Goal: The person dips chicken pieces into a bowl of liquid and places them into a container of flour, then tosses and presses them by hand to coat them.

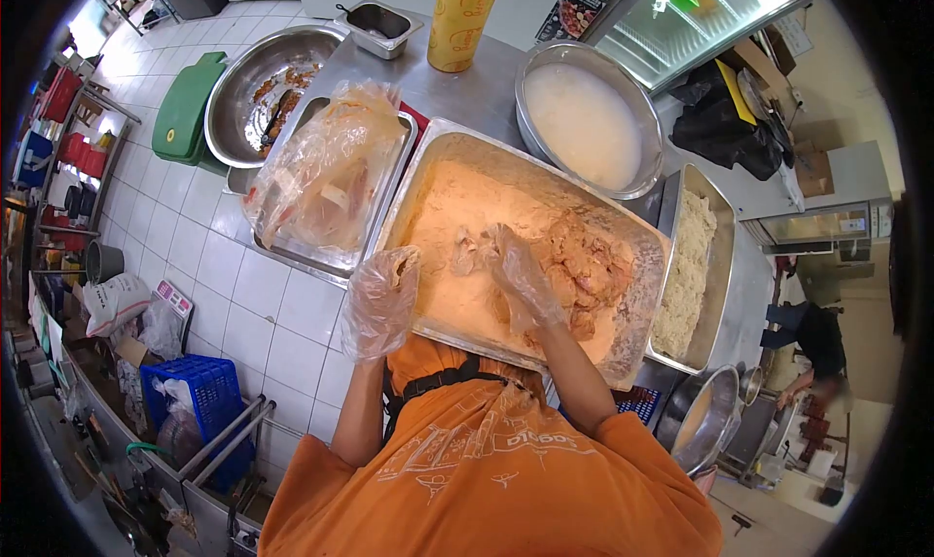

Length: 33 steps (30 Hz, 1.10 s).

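A large metal tray (623,358) in front of me holds an orange-tinted floury powder (457,202). Several coated raw meat pieces, apparently chicken (584,270), are heaped at its right side. My right hand (520,280), in a clear plastic glove, reaches into the tray, its fingers closed against a small powder-covered piece of meat (470,251). Beside the tray's left edge is my left hand (379,304), also in a loose plastic glove. Powder clings near its fingertips; it appears loosely cupped with nothing visible in it.
A plastic bag (326,173) lies on a steel tray at left, near a steel bowl (219,114). Behind stand a bowl of cloudy liquid (584,124) and a yellow roll (462,22). A pan of pale crumbly coating (691,265) sits at right. Another person (812,338) works farther right.
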Available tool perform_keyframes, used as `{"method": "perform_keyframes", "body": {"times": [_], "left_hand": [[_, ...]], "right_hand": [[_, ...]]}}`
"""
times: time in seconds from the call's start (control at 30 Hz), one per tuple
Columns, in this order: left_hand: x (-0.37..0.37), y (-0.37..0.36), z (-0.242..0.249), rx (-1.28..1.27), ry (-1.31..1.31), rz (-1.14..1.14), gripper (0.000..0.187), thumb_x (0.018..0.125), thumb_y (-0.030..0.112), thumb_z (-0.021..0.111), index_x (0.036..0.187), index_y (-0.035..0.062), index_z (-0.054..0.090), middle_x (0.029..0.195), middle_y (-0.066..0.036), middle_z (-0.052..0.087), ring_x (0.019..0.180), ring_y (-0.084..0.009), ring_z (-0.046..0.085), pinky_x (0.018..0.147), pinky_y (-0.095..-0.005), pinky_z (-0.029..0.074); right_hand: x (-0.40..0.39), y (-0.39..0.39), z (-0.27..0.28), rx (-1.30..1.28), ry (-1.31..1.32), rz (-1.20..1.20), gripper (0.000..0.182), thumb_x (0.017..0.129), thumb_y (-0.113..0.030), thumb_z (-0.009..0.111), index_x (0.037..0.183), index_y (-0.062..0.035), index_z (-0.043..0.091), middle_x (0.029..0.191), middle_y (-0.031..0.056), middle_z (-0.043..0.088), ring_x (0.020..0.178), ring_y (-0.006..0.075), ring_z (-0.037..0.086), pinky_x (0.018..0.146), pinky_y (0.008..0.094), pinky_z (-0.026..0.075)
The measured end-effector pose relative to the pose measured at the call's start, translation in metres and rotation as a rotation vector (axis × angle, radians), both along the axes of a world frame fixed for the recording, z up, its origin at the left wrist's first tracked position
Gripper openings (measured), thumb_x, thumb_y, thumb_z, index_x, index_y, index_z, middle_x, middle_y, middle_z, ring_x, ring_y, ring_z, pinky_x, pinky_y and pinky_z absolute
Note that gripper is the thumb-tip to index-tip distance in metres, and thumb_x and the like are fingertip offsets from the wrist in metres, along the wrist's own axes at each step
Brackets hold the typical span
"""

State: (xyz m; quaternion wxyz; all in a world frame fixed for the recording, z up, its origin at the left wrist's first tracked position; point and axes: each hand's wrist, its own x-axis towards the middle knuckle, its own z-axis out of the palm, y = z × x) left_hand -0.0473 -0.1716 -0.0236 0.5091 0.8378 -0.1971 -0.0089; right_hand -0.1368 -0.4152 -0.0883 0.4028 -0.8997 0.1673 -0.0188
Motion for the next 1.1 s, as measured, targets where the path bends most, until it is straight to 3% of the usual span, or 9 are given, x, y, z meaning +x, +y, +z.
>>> {"method": "perform_keyframes", "body": {"times": [0.3,0.43,0.5,0.73,0.8,0.9,1.0,1.07,1.1], "left_hand": [[0.0,-0.002,0.008,0.01,0.005,-0.009,0.017,0.095,0.008,0.073,0.11,0.003,0.077,0.098,-0.016,0.077,0.088,-0.0289,0.075,0.079,-0.0373,0.058],[0.002,-0.001,0.004,0.032,-0.04,-0.023,0.017,0.094,0.007,0.072,0.11,0.003,0.077,0.099,-0.016,0.077,0.088,-0.0288,0.075,0.079,-0.037,0.057],[0.002,0.0,0.004,0.04,-0.02,-0.002,0.017,0.094,0.007,0.072,0.11,0.0029,0.077,0.099,-0.016,0.077,0.088,-0.0286,0.075,0.08,-0.037,0.058],[0.001,0.0,0.002,0.012,0.027,-0.012,0.017,0.094,0.007,0.073,0.11,0.0031,0.077,0.1,-0.016,0.078,0.09,-0.0284,0.075,0.081,-0.0376,0.058],[0.001,0.0,0.002,0.029,0.011,-0.013,0.017,0.094,0.008,0.073,0.11,0.0033,0.077,0.1,-0.016,0.078,0.09,-0.0294,0.075,0.081,-0.0379,0.058],[0.001,0.0,0.007,0.054,-0.009,-0.002,0.016,0.094,0.01,0.074,0.109,0.0036,0.077,0.1,-0.016,0.078,0.091,-0.0312,0.075,0.081,-0.0386,0.058],[0.001,0.0,0.003,0.064,-0.018,-0.007,0.016,0.095,0.011,0.073,0.108,0.004,0.077,0.1,-0.016,0.077,0.091,-0.0329,0.074,0.081,-0.0398,0.058],[0.001,0.002,-0.002,0.065,-0.017,-0.011,0.015,0.095,0.011,0.073,0.108,0.0042,0.077,0.1,-0.016,0.077,0.091,-0.0334,0.074,0.082,-0.0402,0.058],[0.001,0.002,-0.003,0.063,-0.018,-0.009,0.015,0.095,0.011,0.073,0.108,0.0043,0.077,0.1,-0.016,0.077,0.091,-0.0334,0.074,0.082,-0.0403,0.058]], "right_hand": [[0.021,0.031,0.018,0.046,0.276,-0.106,0.035,0.094,-0.012,0.066,0.122,0.0083,0.059,0.115,0.0276,0.068,0.107,0.0375,0.069,0.089,0.0491,0.055],[0.012,0.032,-0.003,0.064,0.097,-0.156,0.033,0.092,-0.012,0.07,0.116,0.0085,0.059,0.11,0.0276,0.068,0.105,0.0362,0.069,0.086,0.0477,0.055],[0.02,0.03,0.017,0.021,0.313,-0.211,0.029,0.093,-0.009,0.068,0.114,0.0084,0.059,0.107,0.0278,0.068,0.101,0.0363,0.07,0.084,0.0478,0.055],[0.007,-0.019,-0.007,-0.339,-0.284,0.127,0.028,0.092,-0.007,0.066,0.119,0.0008,0.065,0.098,0.0249,0.072,0.091,0.0411,0.07,0.082,0.0472,0.056],[0.019,-0.016,0.025,-0.069,-0.252,0.064,0.028,0.093,-0.009,0.067,0.12,-0.0015,0.067,0.101,0.0246,0.073,0.094,0.041,0.07,0.084,0.0466,0.056],[0.037,0.001,0.106,-0.014,-0.035,0.028,0.016,0.094,-0.006,0.067,0.108,0.0018,0.069,0.097,0.0227,0.074,0.094,0.0392,0.072,0.084,0.0452,0.057],[0.036,-0.018,0.094,-0.241,-0.13,0.099,0.019,0.095,-0.005,0.068,0.113,0.0007,0.069,0.095,0.0199,0.073,0.093,0.035,0.073,0.084,0.0435,0.058],[0.026,-0.031,0.105,-1.028,-0.385,0.26,0.024,0.094,-0.002,0.068,0.118,-0.0016,0.067,0.095,0.0175,0.073,0.09,0.0321,0.074,0.082,0.0424,0.059],[0.025,-0.041,0.109,-1.115,-0.433,0.3,0.026,0.094,0.0,0.067,0.12,-0.0027,0.067,0.095,0.0164,0.073,0.09,0.0309,0.074,0.082,0.0417,0.059]]}}
